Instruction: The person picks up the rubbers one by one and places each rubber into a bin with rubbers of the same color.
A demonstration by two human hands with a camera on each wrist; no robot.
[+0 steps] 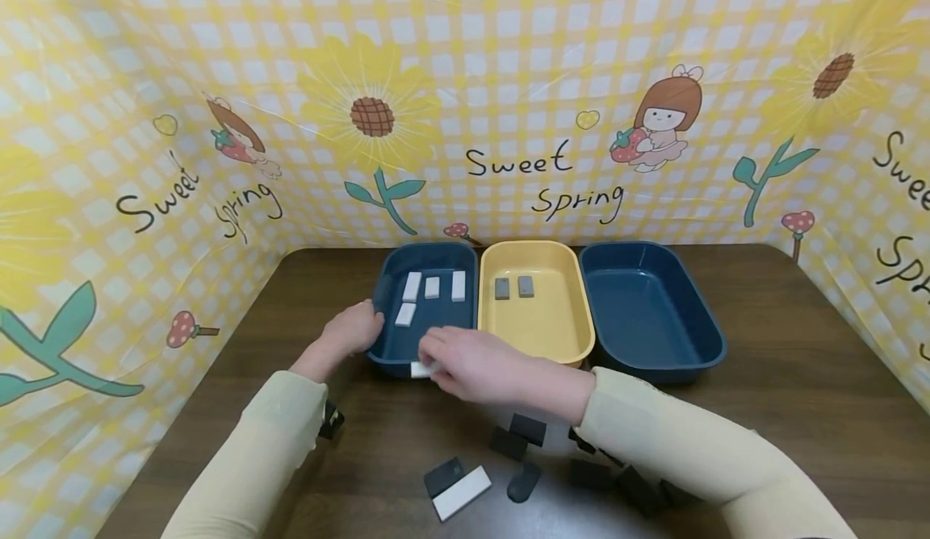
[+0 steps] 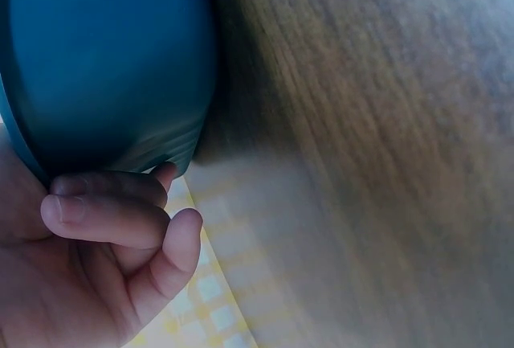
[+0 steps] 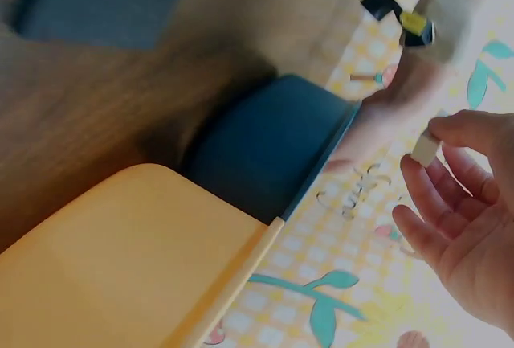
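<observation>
My left hand (image 1: 353, 327) holds the left rim of the left dark blue bin (image 1: 425, 248). In the left wrist view its fingers (image 2: 112, 219) curl against the bin's outer wall; the thumb is hidden. My right hand (image 1: 475, 364) pinches a small white block (image 1: 421, 369) between thumb and fingers, above that bin's front rim. Seen from the right wrist, the pinched block (image 3: 426, 149) is held clear of the bins. Inside the left bin lie several white blocks (image 1: 412, 287). Two grey blocks (image 1: 502, 288) lie in the yellow bin (image 1: 538, 337) beside it.
Another dark blue bin (image 1: 647, 313) stands at the right of the row. On the wooden table in front lie a long white block (image 1: 462, 494) and several black pieces (image 1: 527, 429), some partly under my right forearm. A patterned cloth (image 1: 472, 103) hangs behind the table.
</observation>
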